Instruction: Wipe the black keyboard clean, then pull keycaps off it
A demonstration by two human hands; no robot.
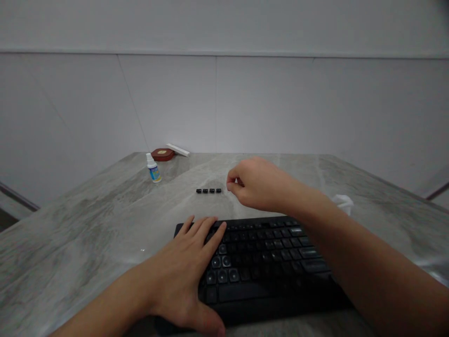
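Note:
A black keyboard (256, 292) lies on the table in front of me. My left hand (187, 267) rests on its left side, fingers spread and the thumb at the front edge. Several key places (222, 276) beside that hand show round pale marks. Beyond the keyboard, small black pieces (212, 191) that look like keycaps stand in a short row. Just right of this row is my right hand (256, 185), thumb and forefinger pinched together above the table. Whatever it may hold is hidden. My right forearm covers the keyboard's right end.
At the back left stands a small white spray bottle (155, 171) with a blue and yellow label. Behind it are a reddish-brown box (162, 155) and a white strip-shaped object (178, 150). A crumpled white cloth or tissue (344, 203) lies beyond my right forearm. A pale wall (245, 103) borders the marbled table (115, 210).

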